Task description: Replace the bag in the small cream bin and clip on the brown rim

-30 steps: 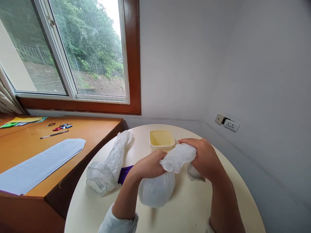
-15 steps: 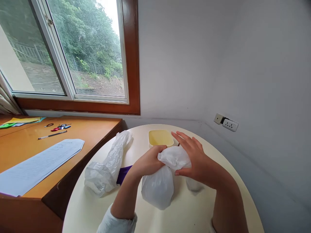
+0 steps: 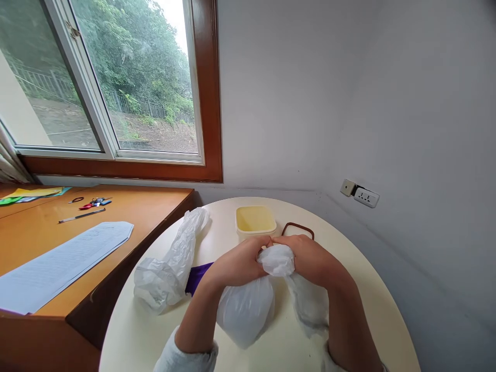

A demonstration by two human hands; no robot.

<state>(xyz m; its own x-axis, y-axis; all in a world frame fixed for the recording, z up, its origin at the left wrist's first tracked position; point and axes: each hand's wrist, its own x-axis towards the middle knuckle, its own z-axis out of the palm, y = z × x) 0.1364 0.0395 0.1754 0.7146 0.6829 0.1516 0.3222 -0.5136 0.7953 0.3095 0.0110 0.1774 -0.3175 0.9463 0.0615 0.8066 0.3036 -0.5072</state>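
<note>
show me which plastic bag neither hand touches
The crumpled bag on the table, beside the purple item; left hand and right hand grip the other white plastic.

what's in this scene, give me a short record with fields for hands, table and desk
left hand: gripping bunched translucent white plastic
right hand: gripping the same plastic
below hands: rounded white plastic bulge at left, looser white plastic at right
round cream table: pale yellow square open-topped container; brown rounded frame partly hidden by the right hand; crumpled translucent plastic bag and dark purple piece at left
orange-brown wooden desk: white paper sheets, dark slim pen
</note>
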